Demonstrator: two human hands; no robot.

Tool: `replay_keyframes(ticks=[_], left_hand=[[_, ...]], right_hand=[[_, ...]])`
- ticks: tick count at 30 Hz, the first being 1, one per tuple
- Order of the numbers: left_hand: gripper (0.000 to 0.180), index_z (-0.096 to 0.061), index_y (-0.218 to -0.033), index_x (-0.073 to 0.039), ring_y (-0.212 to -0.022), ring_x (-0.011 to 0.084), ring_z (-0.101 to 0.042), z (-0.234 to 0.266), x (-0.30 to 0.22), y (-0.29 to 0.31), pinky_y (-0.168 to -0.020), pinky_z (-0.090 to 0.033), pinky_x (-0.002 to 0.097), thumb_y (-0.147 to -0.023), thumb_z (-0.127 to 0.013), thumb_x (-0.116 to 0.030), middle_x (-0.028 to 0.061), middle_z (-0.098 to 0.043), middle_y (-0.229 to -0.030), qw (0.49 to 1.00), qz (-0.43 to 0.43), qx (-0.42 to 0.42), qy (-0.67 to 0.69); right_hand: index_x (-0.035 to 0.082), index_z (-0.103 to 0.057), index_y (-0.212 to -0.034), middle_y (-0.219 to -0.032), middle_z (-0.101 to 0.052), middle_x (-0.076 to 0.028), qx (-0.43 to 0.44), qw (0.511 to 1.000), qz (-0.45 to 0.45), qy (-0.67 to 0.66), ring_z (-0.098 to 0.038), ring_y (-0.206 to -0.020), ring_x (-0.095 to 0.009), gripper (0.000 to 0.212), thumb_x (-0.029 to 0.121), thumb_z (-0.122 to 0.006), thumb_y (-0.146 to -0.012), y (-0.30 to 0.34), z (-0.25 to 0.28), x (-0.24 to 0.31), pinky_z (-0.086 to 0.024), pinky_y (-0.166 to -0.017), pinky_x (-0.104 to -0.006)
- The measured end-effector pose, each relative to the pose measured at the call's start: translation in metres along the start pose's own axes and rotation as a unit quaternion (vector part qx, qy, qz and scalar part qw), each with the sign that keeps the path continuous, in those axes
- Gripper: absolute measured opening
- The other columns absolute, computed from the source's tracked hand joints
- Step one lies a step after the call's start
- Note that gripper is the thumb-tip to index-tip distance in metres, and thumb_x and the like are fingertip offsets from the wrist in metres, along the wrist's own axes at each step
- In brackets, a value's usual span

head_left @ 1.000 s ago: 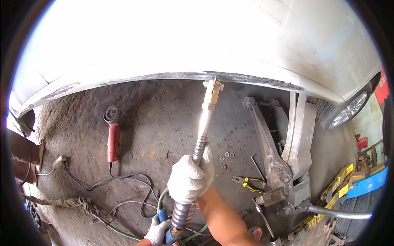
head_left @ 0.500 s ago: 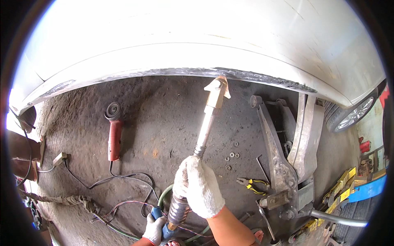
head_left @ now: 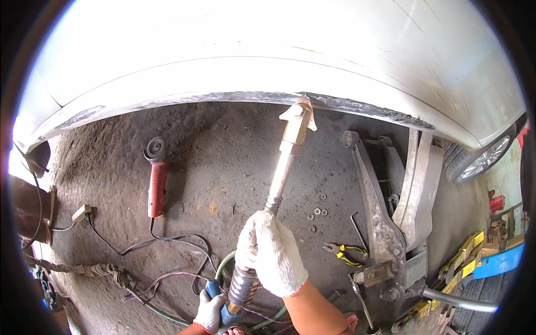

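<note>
My right hand [head_left: 271,254], in a white knit glove, is wrapped round the dark, ribbed upper body of a slide-hammer dent puller [head_left: 280,176]. Beneath it, my left hand [head_left: 210,310], gloved too, grips the tool's blue handle. The dent puller points away from me, its copper-coloured, arrow-shaped tip [head_left: 300,111] at the lower edge of a white car's sill [head_left: 234,78]. Along that edge runs a scraped, bare-metal strip [head_left: 357,104]. The tip appears to touch the strip beside it. My glove hides part of the tool's body.
A red angle grinder [head_left: 157,187] lies on the dark floor at left, its cord trailing towards me. Several nuts [head_left: 317,211], an L-shaped key [head_left: 358,230] and yellow-handled pliers [head_left: 345,253] lie right of my hands. A metal floor jack [head_left: 385,223] stands beyond them. Cables and a green hose [head_left: 223,265] surround the handle.
The view has shifted slightly. Both hands keep their hold on the dent puller, and its tip stays at the same part of the sill.
</note>
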State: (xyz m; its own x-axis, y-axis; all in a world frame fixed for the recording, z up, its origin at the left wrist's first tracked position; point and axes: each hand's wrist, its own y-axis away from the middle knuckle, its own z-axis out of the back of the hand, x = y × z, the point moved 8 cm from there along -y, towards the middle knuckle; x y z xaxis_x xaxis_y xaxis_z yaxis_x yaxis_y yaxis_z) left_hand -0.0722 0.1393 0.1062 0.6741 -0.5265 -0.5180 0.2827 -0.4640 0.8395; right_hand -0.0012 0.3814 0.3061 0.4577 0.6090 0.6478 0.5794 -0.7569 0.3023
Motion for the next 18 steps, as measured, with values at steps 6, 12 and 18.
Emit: replay_keyframes(ticks=[6, 12, 18], left_hand=[[0.045, -0.040, -0.130, -0.009, -0.094, 0.0257, -0.064, 0.004, -0.001, -0.002, -0.077, -0.057, 0.0410, -0.090, -0.060, -0.013, 0.0126, -0.057, -0.112, 1.000, -0.011, -0.013, -0.023], [0.044, -0.040, -0.132, -0.009, -0.092, 0.0266, -0.066, 0.003, 0.003, -0.007, -0.077, -0.058, 0.0415, -0.091, -0.058, -0.010, 0.0131, -0.058, -0.111, 1.000, -0.009, -0.012, -0.019], [0.036, -0.040, -0.131, -0.017, -0.085, 0.0275, -0.066, 0.031, 0.031, -0.030, -0.071, -0.058, 0.0422, -0.097, -0.052, -0.011, 0.0122, -0.061, -0.106, 0.999, 0.043, 0.010, 0.016]], right_hand=[[0.009, -0.052, -0.093, -0.072, -0.051, -0.001, 0.013, 1.000, 0.008, 0.025, -0.048, -0.058, -0.011, 0.032, 0.038, -0.050, -0.104, 0.001, 0.002, 0.003, -0.045, -0.055, -0.0276], [0.009, -0.047, -0.087, -0.066, -0.042, 0.006, -0.028, 0.997, 0.033, 0.062, -0.042, -0.057, -0.003, 0.027, 0.028, -0.052, -0.106, -0.001, 0.002, 0.003, -0.035, -0.049, -0.0214], [0.009, -0.050, -0.092, -0.068, -0.050, 0.002, -0.062, 0.965, 0.061, 0.249, -0.049, -0.057, -0.007, 0.025, 0.030, -0.051, -0.105, -0.007, 0.008, -0.001, -0.042, -0.051, -0.0242]])
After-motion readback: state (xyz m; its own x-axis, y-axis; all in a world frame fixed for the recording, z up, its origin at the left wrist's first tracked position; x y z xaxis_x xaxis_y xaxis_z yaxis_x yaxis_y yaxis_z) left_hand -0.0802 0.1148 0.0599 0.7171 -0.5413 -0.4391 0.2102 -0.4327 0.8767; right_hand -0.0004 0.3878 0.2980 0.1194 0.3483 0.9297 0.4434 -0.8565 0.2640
